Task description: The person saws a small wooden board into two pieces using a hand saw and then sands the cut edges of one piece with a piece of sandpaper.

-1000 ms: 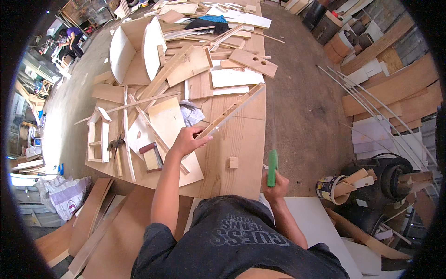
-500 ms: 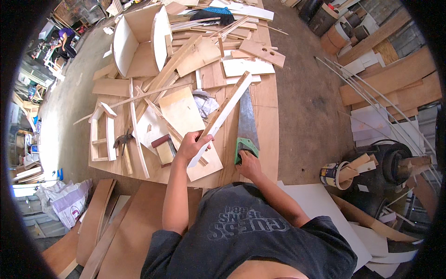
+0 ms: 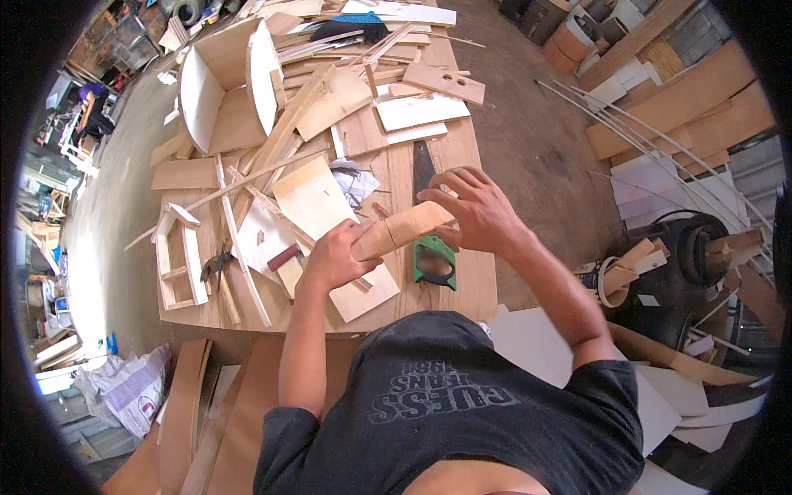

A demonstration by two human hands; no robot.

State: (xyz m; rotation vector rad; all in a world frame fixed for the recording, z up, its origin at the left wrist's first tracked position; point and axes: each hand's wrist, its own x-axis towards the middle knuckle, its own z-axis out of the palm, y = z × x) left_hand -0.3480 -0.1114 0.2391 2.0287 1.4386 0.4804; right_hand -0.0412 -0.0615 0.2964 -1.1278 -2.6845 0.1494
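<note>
A short wooden strip (image 3: 402, 230) is held above the tabletop (image 3: 470, 285) by both hands: the left hand (image 3: 337, 257) is closed around its lower end, and the right hand (image 3: 478, 210) is laid over its upper end. A handsaw with a green handle (image 3: 434, 266) is seen lying flat just beneath. A hammer (image 3: 219, 272) is seen among plywood offcuts (image 3: 313, 196) further left.
</note>
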